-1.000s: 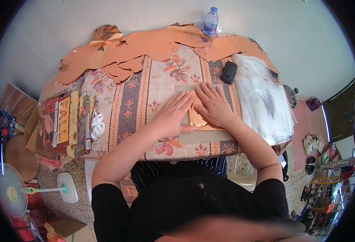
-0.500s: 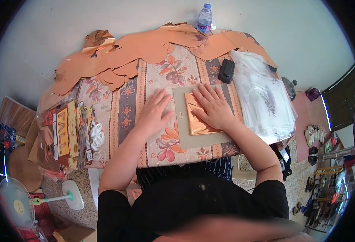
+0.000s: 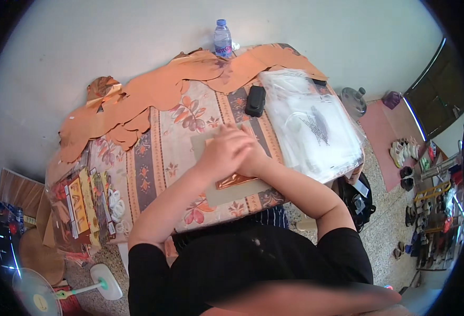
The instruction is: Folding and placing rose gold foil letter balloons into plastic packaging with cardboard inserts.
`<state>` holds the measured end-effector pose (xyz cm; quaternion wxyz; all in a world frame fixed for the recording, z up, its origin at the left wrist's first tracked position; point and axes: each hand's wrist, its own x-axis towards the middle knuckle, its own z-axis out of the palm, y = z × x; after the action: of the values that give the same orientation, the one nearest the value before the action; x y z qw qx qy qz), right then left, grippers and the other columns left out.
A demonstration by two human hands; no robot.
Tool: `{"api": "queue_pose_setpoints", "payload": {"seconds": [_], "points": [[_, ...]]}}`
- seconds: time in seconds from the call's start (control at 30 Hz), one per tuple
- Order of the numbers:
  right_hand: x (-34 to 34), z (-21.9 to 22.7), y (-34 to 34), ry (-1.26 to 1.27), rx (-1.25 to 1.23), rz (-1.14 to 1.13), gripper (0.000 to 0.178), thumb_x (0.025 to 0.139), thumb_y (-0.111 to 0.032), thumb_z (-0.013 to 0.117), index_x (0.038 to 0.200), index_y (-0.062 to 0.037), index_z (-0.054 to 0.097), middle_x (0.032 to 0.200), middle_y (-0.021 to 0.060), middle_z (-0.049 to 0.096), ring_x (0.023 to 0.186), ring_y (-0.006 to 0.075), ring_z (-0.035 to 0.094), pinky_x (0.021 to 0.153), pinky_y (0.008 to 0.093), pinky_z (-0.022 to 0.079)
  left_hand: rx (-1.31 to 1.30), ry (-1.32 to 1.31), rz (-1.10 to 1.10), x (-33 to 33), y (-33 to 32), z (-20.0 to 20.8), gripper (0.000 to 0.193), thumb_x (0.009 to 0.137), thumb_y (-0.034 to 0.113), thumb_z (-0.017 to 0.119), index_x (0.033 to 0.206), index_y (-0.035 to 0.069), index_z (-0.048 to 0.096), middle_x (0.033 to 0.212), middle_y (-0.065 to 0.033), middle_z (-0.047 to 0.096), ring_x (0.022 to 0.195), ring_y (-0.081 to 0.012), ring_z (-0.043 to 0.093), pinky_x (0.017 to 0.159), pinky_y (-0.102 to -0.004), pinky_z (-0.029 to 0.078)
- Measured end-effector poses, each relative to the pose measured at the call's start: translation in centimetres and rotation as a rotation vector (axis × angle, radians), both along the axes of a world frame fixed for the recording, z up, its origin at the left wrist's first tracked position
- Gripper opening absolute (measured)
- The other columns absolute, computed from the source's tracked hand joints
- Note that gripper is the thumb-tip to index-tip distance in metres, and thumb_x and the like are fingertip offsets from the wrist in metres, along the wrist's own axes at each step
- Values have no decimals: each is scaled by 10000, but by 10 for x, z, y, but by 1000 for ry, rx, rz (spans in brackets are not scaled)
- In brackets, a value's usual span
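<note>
My left hand lies across the top of my right hand, its fingers stretched over the back of it. Beneath both is a flat folded packet of shiny copper-coloured foil, and my right palm appears to rest on it. Most of the right hand's fingers are covered by the left; what shows of them looks extended. Under the packet lies a grey board, which sits on the flowered tablecloth near the table's front edge.
Copper-coloured foil shapes spread along the table's back. A water bottle stands behind them. Beyond the board are a black case and clear plastic bags to the right. Packaged decorations lie at the left edge.
My left hand has left the bare tablecloth, moved right and come down over my right hand. The whole view has shifted, so the table appears farther left and lower.
</note>
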<state>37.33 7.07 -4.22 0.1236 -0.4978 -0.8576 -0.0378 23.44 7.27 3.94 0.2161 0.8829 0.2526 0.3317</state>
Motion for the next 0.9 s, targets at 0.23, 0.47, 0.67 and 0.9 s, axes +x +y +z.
{"api": "queue_pose_setpoints", "payload": {"seconds": [0.23,0.47,0.67,0.9], "points": [[-1,19,-1,94,-46,62,707,928,-541,404,1465,-90,312,1534,173,261,1433,354,188,1149,517,131,183,-64,-290,136,-7,-20,215,801,176,656,956,27,663,1027,-114,645,993,-289,581,884,-387,469],[-4,12,-4,141,1,58,695,929,-541,409,1452,-89,336,1515,179,295,1425,358,210,1147,519,142,143,102,-319,150,-5,-28,137,815,160,629,865,33,613,894,-95,616,914,-267,586,805,-375,484],[-4,16,-4,117,-37,51,710,925,-553,403,1461,-95,323,1526,169,281,1430,348,202,1150,524,133,115,-106,-190,142,-11,-10,69,795,43,630,848,34,586,841,-117,609,767,-285,611,690,-360,509],[-3,-21,4,329,60,102,748,899,-574,416,1465,-94,320,1523,176,284,1435,347,187,1154,523,117,-160,-508,-56,109,13,30,95,851,3,637,940,31,655,881,-34,642,785,-114,608,688,-253,500]]}}
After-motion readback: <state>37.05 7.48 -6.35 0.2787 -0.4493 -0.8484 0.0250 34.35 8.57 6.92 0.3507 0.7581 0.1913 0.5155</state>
